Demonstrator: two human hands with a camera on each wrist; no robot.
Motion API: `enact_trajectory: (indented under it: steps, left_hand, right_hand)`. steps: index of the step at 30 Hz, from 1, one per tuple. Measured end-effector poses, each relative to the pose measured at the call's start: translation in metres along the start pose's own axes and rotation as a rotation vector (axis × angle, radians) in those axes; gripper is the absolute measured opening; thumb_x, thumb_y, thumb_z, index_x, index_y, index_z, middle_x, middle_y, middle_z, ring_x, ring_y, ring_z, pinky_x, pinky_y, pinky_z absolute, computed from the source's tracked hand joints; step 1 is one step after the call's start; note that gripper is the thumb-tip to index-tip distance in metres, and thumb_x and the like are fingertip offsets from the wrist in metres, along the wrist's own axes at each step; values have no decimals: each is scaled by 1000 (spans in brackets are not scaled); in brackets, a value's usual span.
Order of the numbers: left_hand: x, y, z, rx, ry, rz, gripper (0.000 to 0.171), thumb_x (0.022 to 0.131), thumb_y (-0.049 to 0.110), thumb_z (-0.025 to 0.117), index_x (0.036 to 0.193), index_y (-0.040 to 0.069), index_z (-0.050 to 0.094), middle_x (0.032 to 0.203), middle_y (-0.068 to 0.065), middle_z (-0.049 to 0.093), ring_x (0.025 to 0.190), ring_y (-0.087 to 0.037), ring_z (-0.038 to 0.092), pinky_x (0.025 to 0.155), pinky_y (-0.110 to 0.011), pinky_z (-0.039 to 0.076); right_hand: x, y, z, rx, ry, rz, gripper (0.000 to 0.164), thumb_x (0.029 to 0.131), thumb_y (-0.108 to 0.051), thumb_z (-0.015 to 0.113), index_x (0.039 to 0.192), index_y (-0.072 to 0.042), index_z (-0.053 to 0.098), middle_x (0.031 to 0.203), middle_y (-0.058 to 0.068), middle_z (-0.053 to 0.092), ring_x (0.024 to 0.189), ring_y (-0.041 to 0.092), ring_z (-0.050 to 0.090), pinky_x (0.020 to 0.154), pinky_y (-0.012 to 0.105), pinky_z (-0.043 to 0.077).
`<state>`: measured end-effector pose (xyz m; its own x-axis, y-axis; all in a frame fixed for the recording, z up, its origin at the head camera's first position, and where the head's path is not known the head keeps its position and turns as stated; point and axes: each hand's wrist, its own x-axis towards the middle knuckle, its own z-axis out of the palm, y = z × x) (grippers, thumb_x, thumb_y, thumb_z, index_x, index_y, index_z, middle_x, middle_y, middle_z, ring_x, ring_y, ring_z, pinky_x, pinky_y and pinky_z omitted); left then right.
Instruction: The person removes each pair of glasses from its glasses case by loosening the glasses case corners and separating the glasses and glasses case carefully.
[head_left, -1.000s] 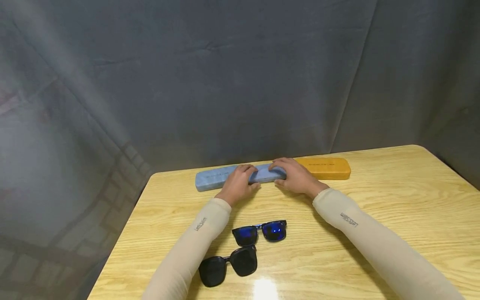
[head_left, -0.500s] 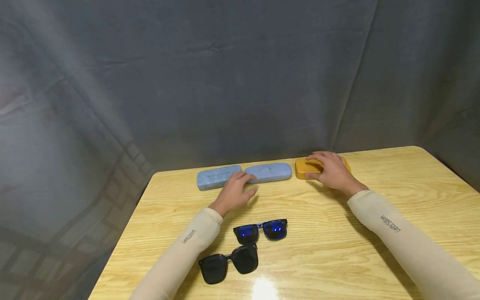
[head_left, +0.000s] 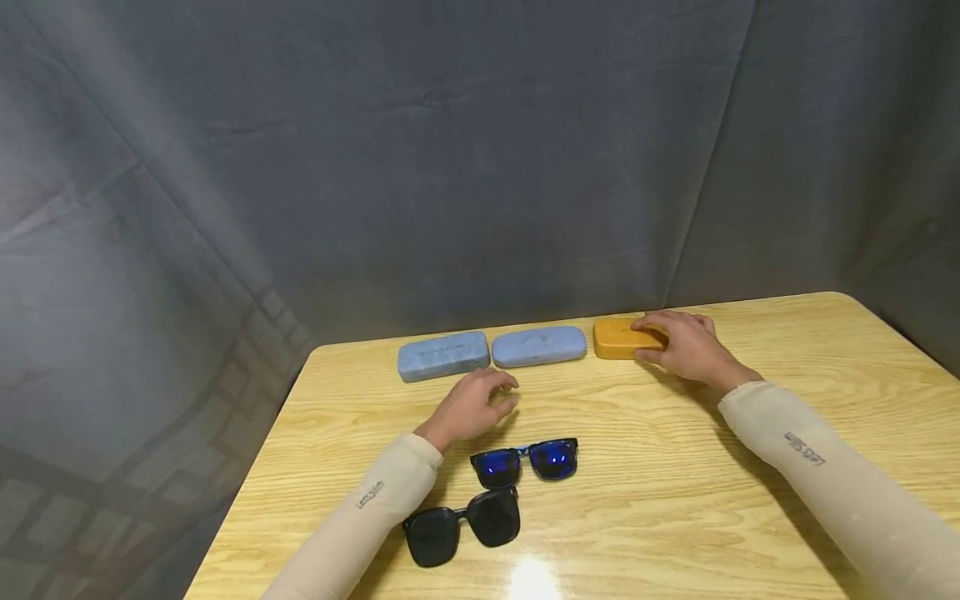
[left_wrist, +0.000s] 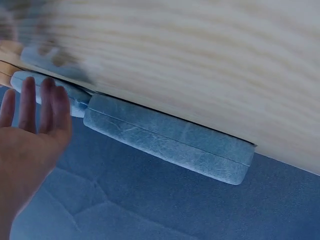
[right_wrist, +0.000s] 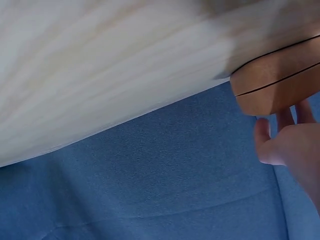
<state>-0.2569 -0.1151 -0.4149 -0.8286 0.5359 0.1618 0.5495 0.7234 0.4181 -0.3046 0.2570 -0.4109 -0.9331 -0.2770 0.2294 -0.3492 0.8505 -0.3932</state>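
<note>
My right hand [head_left: 690,348] lies over the right part of an orange glasses case [head_left: 618,340], its fingers over the top and its thumb at the near side. In the right wrist view, fingers [right_wrist: 285,120] pass behind the case's edge. My left hand [head_left: 472,407] hovers empty in front of two blue glasses cases, its fingers loosely bent. The greyer-blue case [head_left: 442,356] is at the left; the periwinkle case [head_left: 540,346] is beside it. All three cases form a row along the far table edge.
Nearer me lie sunglasses with blue lenses [head_left: 555,460] and black sunglasses [head_left: 493,518], close together beside my left forearm. A grey cloth [head_left: 480,183] hangs behind the wooden table [head_left: 675,483].
My right hand has moved right, from the periwinkle case to the orange one. My left hand has come off the blue cases and drawn back toward me. The sunglasses lie as before.
</note>
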Motion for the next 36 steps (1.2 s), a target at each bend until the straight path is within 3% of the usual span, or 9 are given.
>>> enact_trajectory:
  steps: [5, 14, 21, 36]
  left_hand:
    - [0, 2, 1, -14, 8, 12, 26, 97, 24, 66, 121, 14, 69, 114, 1, 71, 105, -17, 66, 91, -35, 54]
    - [2, 3, 0, -37, 20, 47, 24, 97, 19, 65, 118, 11, 70, 113, -3, 72, 104, -18, 66, 91, -35, 54]
    - [-2, 3, 0, -98, -31, 26, 27, 98, 22, 64, 122, 12, 68, 115, -2, 71, 103, -17, 66, 89, -32, 55]
    - [-2, 6, 3, -101, -43, 104, 28, 96, 20, 68, 121, 10, 68, 111, -2, 71, 96, -14, 66, 85, -29, 55]
  right_hand:
    - [-5, 0, -1, -13, 11, -21, 42, 85, -24, 80, 124, -13, 67, 134, 20, 62, 123, 44, 54, 96, 63, 28]
    - [-25, -8, 2, -1, 32, -74, 42, 82, -21, 82, 121, -13, 70, 141, 24, 55, 129, 48, 48, 94, 62, 30]
    - [-36, -15, 8, -14, 31, -107, 41, 80, -21, 83, 119, -15, 71, 139, 22, 57, 128, 48, 49, 93, 62, 30]
    - [-41, -26, 12, 10, 25, -128, 41, 80, -21, 83, 119, -14, 72, 138, 22, 58, 126, 46, 51, 88, 55, 30]
